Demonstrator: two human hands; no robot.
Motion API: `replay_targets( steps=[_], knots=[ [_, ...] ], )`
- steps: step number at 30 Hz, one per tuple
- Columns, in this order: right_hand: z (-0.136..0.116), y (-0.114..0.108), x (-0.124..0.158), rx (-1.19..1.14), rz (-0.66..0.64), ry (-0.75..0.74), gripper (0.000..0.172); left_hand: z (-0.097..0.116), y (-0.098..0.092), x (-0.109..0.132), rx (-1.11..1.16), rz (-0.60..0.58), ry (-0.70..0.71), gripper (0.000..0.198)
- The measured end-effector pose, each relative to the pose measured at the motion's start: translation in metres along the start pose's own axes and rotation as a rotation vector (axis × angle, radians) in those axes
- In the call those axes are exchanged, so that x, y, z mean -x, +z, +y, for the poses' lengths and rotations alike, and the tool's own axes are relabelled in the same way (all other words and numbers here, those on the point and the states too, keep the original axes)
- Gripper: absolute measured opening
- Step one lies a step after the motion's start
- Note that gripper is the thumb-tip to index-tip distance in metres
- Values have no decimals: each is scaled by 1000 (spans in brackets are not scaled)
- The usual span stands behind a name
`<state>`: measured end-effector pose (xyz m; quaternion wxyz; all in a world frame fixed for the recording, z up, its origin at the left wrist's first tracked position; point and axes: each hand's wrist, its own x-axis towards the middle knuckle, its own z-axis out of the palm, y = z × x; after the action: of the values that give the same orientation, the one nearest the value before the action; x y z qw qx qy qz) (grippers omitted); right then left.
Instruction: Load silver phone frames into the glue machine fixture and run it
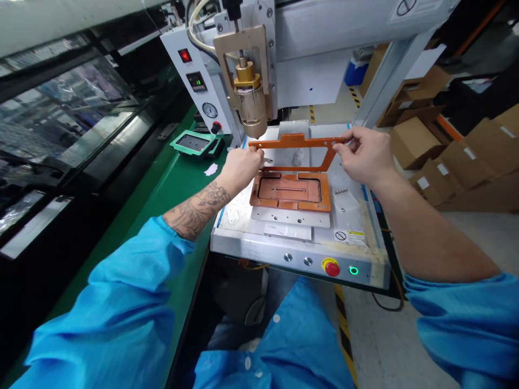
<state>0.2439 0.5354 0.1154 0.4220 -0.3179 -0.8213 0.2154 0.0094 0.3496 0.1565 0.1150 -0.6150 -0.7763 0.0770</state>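
Note:
An orange-brown rectangular frame [292,141] with a raised tab is held tilted up behind its matching fixture base. My left hand [244,168] grips the frame's left end, fingers closed. At the upper right corner, my right hand [365,155] pinches the frame between thumb and fingers. Below and in front of it lies the orange-brown fixture base [325,192], with a recessed copper-coloured middle and a thin slot. The base rests on a metal plate [267,216] with holes. Whether the frame's lower edge touches the base, I cannot tell.
A brass-coloured machine head [251,102] hangs just above the left hand. Small screws [340,192] lie right of the base. The machine's front edge carries a red emergency button [331,268]. On the green bench [162,216] sits a green frame [194,142]. Cardboard boxes [466,162] are stacked right.

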Motion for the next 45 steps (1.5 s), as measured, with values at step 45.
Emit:
replay_targets(
  steps=[45],
  knots=[
    [-7,-9,11,82,-4,-45,14,144,3,-14,429,120,319,24]
  ],
)
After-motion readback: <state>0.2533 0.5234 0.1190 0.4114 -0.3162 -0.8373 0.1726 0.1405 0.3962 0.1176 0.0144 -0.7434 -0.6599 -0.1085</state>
